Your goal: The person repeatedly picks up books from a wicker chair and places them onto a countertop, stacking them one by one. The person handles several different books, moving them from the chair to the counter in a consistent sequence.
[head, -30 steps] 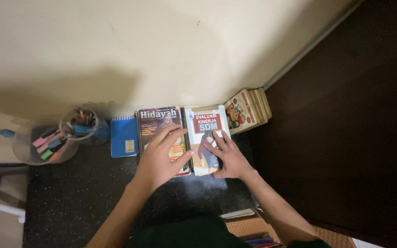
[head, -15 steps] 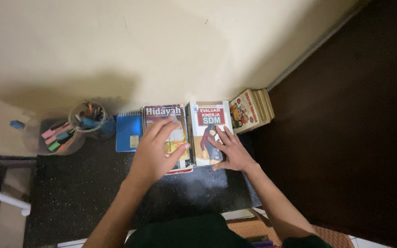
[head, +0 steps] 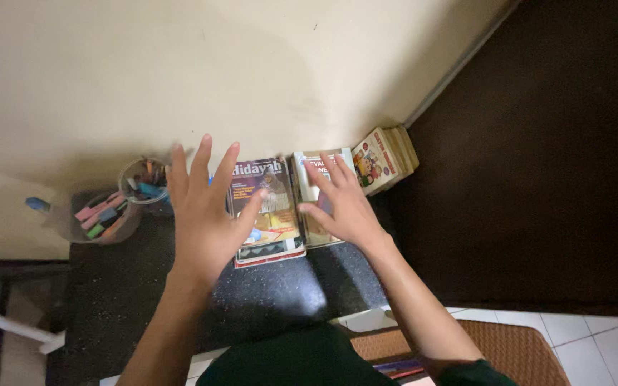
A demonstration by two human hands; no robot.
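Magazine (head: 270, 207) with the purple cover lies flat on the dark speckled worktop (head: 266, 293), on top of a small stack of similar thin issues, its long axis running from the person toward the cream wall (head: 180, 64)

Left hand (head: 202, 214) is spread wide, all fingers splayed, gripping nothing; it hovers just left of the magazine, thumb tip overlapping the cover's left edge, whether it touches I cannot tell. Magazine sits to the right of this palm, so this hand is the nearer one to it

Right hand (head: 341, 204) also released, fingers fanned, lying over the pale-covered book (head: 309, 189) that rests just beside the magazine on the right, same long axis toward the wall. Contact with that cover looks likely but is not certain. Its thumb points left toward the seam between the two covers

Further out: a stack of small picture books (head: 384, 157) leans against the wall, right of the pale book, at the worktop's far corner. Left of the left hand, a clear jar of coloured markers (head: 144, 182) and a second clear tub of highlighters (head: 98, 218), both near the wall. Blue notebook mostly hidden behind the left hand. Woven mat (head: 516, 350) on tiled floor at lower right
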